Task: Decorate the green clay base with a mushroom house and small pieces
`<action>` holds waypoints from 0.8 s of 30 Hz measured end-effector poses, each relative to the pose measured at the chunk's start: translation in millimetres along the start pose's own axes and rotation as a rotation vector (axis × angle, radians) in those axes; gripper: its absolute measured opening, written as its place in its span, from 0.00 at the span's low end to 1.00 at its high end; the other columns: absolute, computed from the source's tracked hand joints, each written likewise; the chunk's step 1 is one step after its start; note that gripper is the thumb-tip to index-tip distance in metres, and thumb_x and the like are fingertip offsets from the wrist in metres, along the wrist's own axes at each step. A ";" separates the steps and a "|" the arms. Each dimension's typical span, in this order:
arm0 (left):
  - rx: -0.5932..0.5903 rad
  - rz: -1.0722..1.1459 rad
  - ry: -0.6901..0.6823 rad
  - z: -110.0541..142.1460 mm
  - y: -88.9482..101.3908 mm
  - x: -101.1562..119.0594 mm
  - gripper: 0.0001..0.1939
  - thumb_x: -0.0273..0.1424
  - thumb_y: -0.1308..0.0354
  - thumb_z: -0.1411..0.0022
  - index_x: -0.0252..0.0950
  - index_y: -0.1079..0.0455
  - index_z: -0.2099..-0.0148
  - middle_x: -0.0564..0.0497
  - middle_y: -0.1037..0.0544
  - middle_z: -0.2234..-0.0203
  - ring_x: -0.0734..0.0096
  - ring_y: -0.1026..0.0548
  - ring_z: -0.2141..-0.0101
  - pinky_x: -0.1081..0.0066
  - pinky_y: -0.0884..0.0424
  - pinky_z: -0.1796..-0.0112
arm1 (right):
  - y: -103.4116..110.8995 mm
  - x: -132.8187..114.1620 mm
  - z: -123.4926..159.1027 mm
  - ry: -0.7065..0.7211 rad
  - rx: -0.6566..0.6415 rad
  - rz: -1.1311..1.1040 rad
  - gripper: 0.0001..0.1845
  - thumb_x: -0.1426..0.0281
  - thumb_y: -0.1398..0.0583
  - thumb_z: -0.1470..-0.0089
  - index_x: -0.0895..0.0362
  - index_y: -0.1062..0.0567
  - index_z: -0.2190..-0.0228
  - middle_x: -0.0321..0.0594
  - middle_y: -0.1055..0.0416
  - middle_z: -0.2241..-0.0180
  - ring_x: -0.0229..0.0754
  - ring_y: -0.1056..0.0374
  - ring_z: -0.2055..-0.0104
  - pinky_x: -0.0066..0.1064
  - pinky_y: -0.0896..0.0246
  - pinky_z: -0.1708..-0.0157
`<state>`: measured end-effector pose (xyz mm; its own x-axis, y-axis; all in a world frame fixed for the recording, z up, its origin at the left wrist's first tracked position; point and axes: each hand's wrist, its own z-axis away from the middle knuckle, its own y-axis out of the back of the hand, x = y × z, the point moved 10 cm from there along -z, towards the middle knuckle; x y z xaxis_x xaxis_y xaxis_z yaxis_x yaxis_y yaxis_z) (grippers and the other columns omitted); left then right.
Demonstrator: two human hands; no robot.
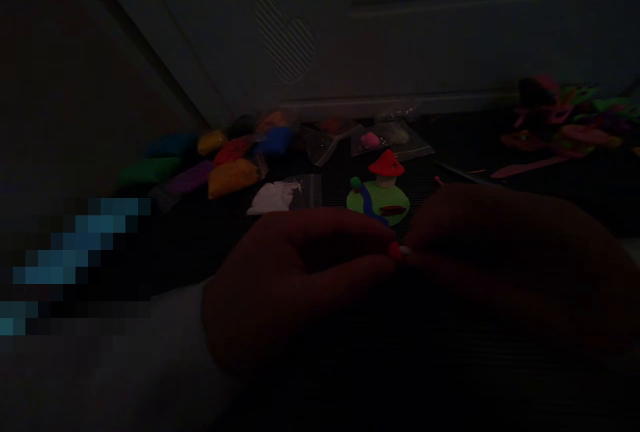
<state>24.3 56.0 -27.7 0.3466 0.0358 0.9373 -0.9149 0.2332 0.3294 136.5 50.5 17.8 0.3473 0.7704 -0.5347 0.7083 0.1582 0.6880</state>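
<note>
Low light makes details hard to read. My left hand is closed in a pinch on a small red clay piece. Opposite it, my right hand pinches a small white clay piece, which meets the red one between the fingertips. Just beyond the fingers lies a flat green clay disc with a wavy blue strip across it. A clay mushroom with a red cap and pale stem stands at its back. A little green clay ball and a dark red-brown clay strip also sit on the disc.
A bag of white clay lies left of the disc. Several coloured clay packs, such as an orange one, are heaped at back left. A pink clay knife and a colourful pile lie at right. Behind rises a panel.
</note>
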 end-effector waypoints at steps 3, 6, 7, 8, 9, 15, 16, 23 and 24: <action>0.055 -0.091 -0.088 3.1 5.4 9.2 0.09 0.31 0.36 0.52 0.42 0.25 0.65 0.60 0.20 0.72 0.78 0.24 0.71 0.86 0.30 0.71 | 0.8 0.8 0.3 -0.010 0.006 -0.002 0.05 0.68 0.40 0.50 0.54 0.30 0.69 0.25 0.31 0.71 0.24 0.36 0.71 0.16 0.42 0.70; 0.059 -0.185 -0.141 3.4 5.6 13.9 0.06 0.32 0.37 0.51 0.43 0.25 0.67 0.61 0.21 0.72 0.79 0.24 0.72 0.86 0.31 0.71 | 1.4 -0.5 0.3 0.006 0.001 0.007 0.03 0.69 0.40 0.50 0.54 0.29 0.69 0.26 0.31 0.72 0.24 0.36 0.71 0.16 0.42 0.71; 0.055 -0.197 -0.140 2.6 5.4 13.5 0.06 0.32 0.37 0.50 0.43 0.24 0.67 0.61 0.21 0.72 0.80 0.24 0.72 0.86 0.32 0.71 | 1.1 -1.0 0.2 0.011 -0.008 0.010 0.03 0.69 0.41 0.50 0.54 0.29 0.69 0.26 0.31 0.72 0.24 0.36 0.71 0.15 0.42 0.71; 0.049 -0.195 -0.144 1.6 4.9 13.6 0.06 0.32 0.37 0.50 0.43 0.24 0.67 0.61 0.20 0.72 0.80 0.24 0.72 0.86 0.32 0.71 | 1.0 -1.6 0.0 0.017 -0.013 0.008 0.03 0.69 0.41 0.49 0.54 0.29 0.69 0.25 0.31 0.72 0.23 0.36 0.71 0.15 0.42 0.71; 0.041 -0.188 -0.143 0.6 4.2 13.2 0.06 0.32 0.38 0.50 0.43 0.24 0.66 0.61 0.20 0.72 0.80 0.24 0.71 0.87 0.32 0.71 | 0.4 -1.9 -0.3 0.018 -0.022 0.006 0.03 0.69 0.41 0.49 0.54 0.29 0.69 0.25 0.31 0.72 0.23 0.36 0.71 0.14 0.42 0.71; 0.030 -0.158 -0.115 -0.3 3.2 11.6 0.06 0.31 0.38 0.49 0.40 0.24 0.66 0.59 0.20 0.72 0.78 0.24 0.71 0.85 0.32 0.71 | -2.0 0.2 -2.1 -0.017 -0.034 -0.015 0.03 0.69 0.41 0.49 0.53 0.29 0.68 0.24 0.31 0.71 0.22 0.35 0.70 0.13 0.42 0.70; 0.027 -0.162 -0.118 0.8 2.9 12.3 0.06 0.31 0.38 0.50 0.40 0.24 0.66 0.59 0.20 0.72 0.78 0.24 0.71 0.85 0.32 0.72 | -2.6 0.3 -2.0 -0.017 -0.036 -0.021 0.03 0.69 0.41 0.49 0.53 0.29 0.69 0.24 0.31 0.71 0.23 0.35 0.70 0.13 0.42 0.70; 0.028 -0.176 -0.151 4.4 2.0 16.1 0.04 0.32 0.39 0.48 0.41 0.25 0.67 0.60 0.21 0.73 0.78 0.24 0.72 0.84 0.31 0.71 | -2.1 1.0 -0.2 -0.015 -0.027 -0.032 0.03 0.69 0.41 0.49 0.53 0.29 0.69 0.25 0.31 0.71 0.23 0.35 0.70 0.14 0.42 0.72; 0.031 -0.163 -0.143 3.9 2.3 15.2 0.05 0.32 0.38 0.49 0.42 0.25 0.67 0.60 0.21 0.73 0.78 0.24 0.72 0.85 0.31 0.71 | -1.2 0.0 -0.2 -0.004 -0.022 -0.031 0.03 0.69 0.41 0.49 0.54 0.29 0.69 0.25 0.31 0.71 0.23 0.36 0.70 0.14 0.42 0.72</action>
<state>26.7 53.3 -12.3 0.4598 -0.1388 0.8771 -0.8557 0.1948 0.4794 135.5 50.5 17.1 0.3276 0.7624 -0.5581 0.7054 0.1956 0.6813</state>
